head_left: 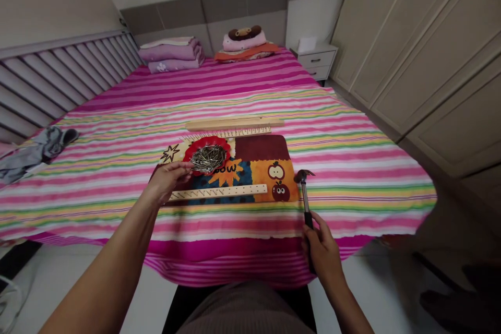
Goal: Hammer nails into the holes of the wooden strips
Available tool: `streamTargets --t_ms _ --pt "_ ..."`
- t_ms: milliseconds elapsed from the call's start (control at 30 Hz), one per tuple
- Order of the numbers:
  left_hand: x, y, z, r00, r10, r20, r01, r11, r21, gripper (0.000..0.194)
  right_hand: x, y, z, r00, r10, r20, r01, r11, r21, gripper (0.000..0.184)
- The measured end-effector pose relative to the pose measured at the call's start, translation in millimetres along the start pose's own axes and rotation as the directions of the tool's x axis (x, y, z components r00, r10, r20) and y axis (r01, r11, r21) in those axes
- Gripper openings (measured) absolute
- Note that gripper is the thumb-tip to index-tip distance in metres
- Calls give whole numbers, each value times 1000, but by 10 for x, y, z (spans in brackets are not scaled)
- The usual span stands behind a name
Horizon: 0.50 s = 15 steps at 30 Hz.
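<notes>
A nail-studded strip (256, 131) lies along the mat (262, 147)'s far edge, the left hand (170, 180)'s grasp at the red bowl (213, 140) unclear, the right hand (321, 248) gripping a claw hammer (306, 201).

Between your left hand (170, 178) and right hand (321, 245), closer to you, your top (246, 309) is dark greyish-brown, faintly ribbed. Black legwear (182, 302) shows either side of it. Behind both hands, your forearms (113, 255) are bare.

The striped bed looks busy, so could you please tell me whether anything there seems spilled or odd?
No spill shows: the loose nails lie heaped in the red dish. The setting seems odd, though: a nail-studded wooden strip and a hammer in the right hand look out of place over a striped bed.
</notes>
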<state>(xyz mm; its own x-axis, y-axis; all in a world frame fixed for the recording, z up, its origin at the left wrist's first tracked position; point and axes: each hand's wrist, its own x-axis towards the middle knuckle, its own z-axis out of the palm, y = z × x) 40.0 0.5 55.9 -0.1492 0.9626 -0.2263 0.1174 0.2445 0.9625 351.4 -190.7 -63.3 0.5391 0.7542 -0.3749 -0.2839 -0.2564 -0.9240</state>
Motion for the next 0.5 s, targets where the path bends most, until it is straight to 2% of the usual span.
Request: streamTargets --t_ms 167,333,500 --pt "-225 57 32 994 -41 99 44 998 -32 33 1 -49 -9 1000 15 8 -15 1000 -25 61" --pt "-475 -66 159 993 -43 106 41 999 19 42 -33 -122 10 999 37 26 -36 999 -3 62" --pt "-641 -278 407 993 65 100 -75 992 102 46 -19 -82 23 1000 5 19 -5 1000 11 61"
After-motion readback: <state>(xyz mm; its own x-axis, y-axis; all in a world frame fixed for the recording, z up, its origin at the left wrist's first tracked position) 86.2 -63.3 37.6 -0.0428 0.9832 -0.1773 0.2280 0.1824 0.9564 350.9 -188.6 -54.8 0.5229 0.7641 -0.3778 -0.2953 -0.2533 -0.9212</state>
